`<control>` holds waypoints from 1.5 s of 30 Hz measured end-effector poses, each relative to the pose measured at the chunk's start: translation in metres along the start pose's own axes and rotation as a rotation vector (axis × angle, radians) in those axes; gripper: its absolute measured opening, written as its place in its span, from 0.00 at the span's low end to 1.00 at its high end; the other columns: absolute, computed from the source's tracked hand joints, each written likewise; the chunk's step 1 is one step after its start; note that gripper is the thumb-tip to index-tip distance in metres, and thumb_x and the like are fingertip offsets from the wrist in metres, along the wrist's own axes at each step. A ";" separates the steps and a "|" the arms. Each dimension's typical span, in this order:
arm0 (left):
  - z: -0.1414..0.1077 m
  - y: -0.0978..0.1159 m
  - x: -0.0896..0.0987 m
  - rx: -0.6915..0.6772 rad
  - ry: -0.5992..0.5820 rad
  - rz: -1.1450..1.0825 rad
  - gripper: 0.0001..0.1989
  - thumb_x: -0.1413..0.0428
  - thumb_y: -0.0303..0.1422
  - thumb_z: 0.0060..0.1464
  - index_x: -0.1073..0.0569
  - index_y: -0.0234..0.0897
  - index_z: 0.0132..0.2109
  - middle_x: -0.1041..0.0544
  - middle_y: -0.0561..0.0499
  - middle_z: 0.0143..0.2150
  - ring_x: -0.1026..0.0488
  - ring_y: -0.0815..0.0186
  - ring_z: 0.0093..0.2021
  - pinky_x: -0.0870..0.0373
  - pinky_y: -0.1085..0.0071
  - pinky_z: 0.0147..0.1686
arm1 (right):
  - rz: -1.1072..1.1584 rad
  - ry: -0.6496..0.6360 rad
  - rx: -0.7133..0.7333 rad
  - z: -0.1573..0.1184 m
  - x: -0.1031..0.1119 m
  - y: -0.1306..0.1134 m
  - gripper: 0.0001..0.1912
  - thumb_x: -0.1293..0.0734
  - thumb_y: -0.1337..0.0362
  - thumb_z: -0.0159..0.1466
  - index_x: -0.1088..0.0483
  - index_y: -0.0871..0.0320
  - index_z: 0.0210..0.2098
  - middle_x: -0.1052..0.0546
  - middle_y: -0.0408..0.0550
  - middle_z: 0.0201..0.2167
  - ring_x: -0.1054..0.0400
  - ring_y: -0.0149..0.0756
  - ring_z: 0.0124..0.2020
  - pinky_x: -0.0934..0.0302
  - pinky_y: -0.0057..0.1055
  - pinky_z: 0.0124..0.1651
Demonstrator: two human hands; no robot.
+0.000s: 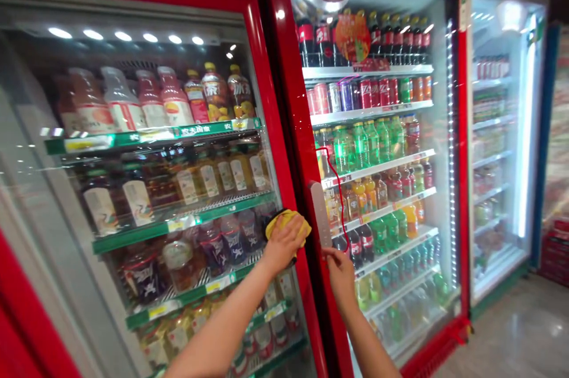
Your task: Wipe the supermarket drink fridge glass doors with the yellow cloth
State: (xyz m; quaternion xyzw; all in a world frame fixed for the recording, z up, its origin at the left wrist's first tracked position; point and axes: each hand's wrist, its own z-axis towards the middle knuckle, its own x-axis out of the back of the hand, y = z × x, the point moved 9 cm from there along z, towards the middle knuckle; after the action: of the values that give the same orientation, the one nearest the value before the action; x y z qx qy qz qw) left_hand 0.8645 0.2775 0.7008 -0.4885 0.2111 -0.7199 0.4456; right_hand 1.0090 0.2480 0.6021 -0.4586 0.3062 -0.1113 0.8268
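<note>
A yellow cloth [303, 225] is pressed under my left hand [284, 239] at the right edge of the left cooler's glass door, beside its red frame [291, 153]. My left fingers are wrapped over the cloth. Lower and to the right, my right hand [338, 265] has its fingers closed at the bottom of the pale door handle [320, 212] of the middle cooler. A thin red cord [341, 188] hangs in a loop from near the handle down to my right fingers; whether they grip the cord or the handle is too small to tell.
Bottled drinks [217, 93] fill the left cooler's shelves. Behind the middle cooler's glass stand bottles and cans [373, 144]. A third lit cooler [502, 147] is farther right, with grey floor [511, 330] in front and red boxes [555, 253] beyond it.
</note>
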 end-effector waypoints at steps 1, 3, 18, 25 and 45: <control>-0.008 0.014 0.000 -0.028 0.012 -0.004 0.23 0.46 0.32 0.63 0.30 0.42 0.65 0.32 0.44 0.69 0.41 0.54 0.72 0.58 0.45 0.74 | 0.003 -0.001 -0.001 -0.002 -0.001 -0.001 0.15 0.37 0.57 0.57 0.19 0.56 0.33 0.16 0.51 0.33 0.22 0.43 0.35 0.27 0.39 0.41; -0.025 0.041 0.003 -0.139 0.040 -0.017 0.18 0.50 0.35 0.66 0.26 0.49 0.60 0.27 0.55 0.65 0.39 0.64 0.71 0.60 0.58 0.75 | 0.007 -0.023 0.004 -0.006 -0.005 0.000 0.15 0.36 0.57 0.56 0.19 0.56 0.32 0.16 0.51 0.32 0.22 0.43 0.34 0.27 0.39 0.41; -0.047 0.007 0.026 0.107 0.167 0.065 0.27 0.46 0.33 0.62 0.34 0.46 0.68 0.34 0.48 0.71 0.49 0.56 0.75 0.66 0.50 0.75 | 0.086 0.037 0.023 -0.015 -0.020 0.002 0.14 0.33 0.55 0.58 0.19 0.56 0.34 0.16 0.53 0.34 0.21 0.42 0.32 0.26 0.37 0.37; -0.060 -0.009 0.029 0.078 0.100 -0.010 0.26 0.49 0.31 0.63 0.34 0.54 0.66 0.34 0.55 0.70 0.46 0.62 0.74 0.65 0.50 0.75 | -0.069 -0.096 0.152 0.001 -0.043 -0.032 0.15 0.36 0.58 0.61 0.19 0.56 0.40 0.16 0.52 0.41 0.22 0.43 0.42 0.28 0.40 0.48; -0.220 -0.018 0.061 0.552 -0.056 0.249 0.31 0.40 0.30 0.58 0.33 0.49 0.67 0.33 0.42 0.69 0.50 0.50 0.75 0.68 0.38 0.72 | 0.012 -0.410 -0.027 -0.045 -0.099 -0.026 0.17 0.33 0.53 0.59 0.18 0.56 0.38 0.16 0.53 0.39 0.23 0.44 0.37 0.28 0.40 0.42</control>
State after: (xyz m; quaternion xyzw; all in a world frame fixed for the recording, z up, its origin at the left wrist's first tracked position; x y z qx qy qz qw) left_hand 0.6527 0.2058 0.6496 -0.3390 0.0532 -0.6762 0.6519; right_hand 0.9059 0.2489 0.6460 -0.4808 0.1357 -0.0067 0.8663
